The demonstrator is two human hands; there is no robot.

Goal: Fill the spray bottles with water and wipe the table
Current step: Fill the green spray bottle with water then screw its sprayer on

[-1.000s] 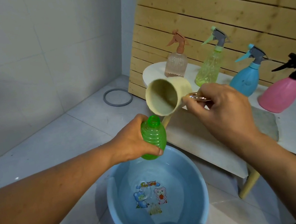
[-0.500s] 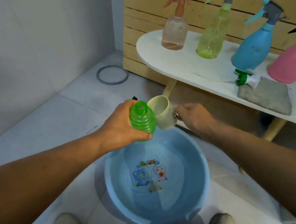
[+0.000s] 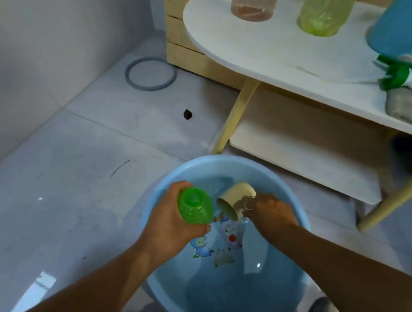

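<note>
Head view: the green spray bottle point(image 3: 195, 206) is gripped upright in the left hand point(image 3: 168, 222), fingers curled round its body, open neck facing up (cap off). Just beside it, to its right, a beige cup point(image 3: 236, 199) is held at its handle by the right hand point(image 3: 269, 212) and tipped on its side into the water of the blue basin point(image 3: 153, 207). The cup would need lifting above the neck.

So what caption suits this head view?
Left hand holds green bottle; right hand dips cup into basin.
</note>
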